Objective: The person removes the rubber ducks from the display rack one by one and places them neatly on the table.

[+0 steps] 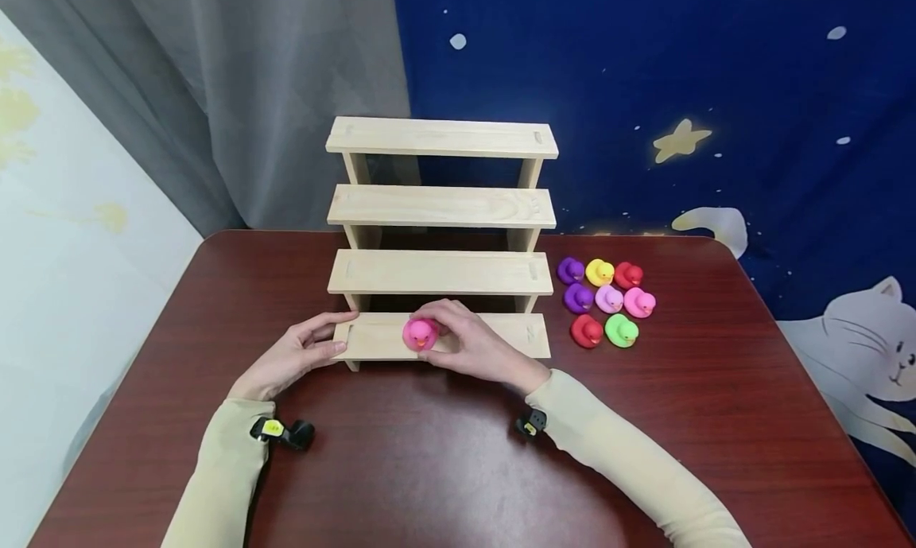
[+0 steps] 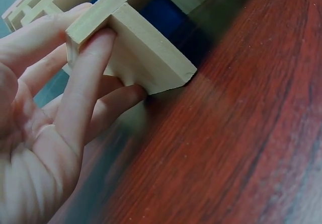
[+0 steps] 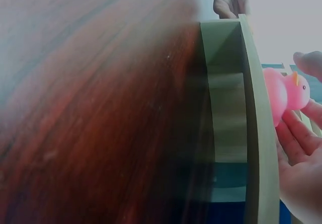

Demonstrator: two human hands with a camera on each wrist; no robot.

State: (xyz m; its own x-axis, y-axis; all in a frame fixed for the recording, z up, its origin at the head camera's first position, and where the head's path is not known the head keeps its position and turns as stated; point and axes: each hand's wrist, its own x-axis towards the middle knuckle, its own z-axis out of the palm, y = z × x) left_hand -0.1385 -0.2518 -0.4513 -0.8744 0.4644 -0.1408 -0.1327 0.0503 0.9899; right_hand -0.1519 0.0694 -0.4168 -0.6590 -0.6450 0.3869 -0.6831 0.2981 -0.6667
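A pink rubber duck (image 1: 420, 335) sits upright on the lowest step of a pale wooden stepped stand (image 1: 440, 272). My right hand (image 1: 472, 345) curves its fingers and thumb around the duck. In the right wrist view, fingers lie close against the duck (image 3: 287, 94), while one fingertip stands a little off its head; how firmly they press is hard to tell. At the left end of that same step, my left hand (image 1: 300, 353) grips the board. The left wrist view has its thumb on the stand's edge (image 2: 143, 45), with other fingers around the side support.
Several more rubber ducks in purple, yellow, red, pink and green, including a green duck (image 1: 621, 331), stand grouped right of the stand. Everything rests on a dark red-brown wooden table (image 1: 401, 460). Behind it hang a grey curtain (image 1: 286, 95) and a blue starry cloth (image 1: 601, 87).
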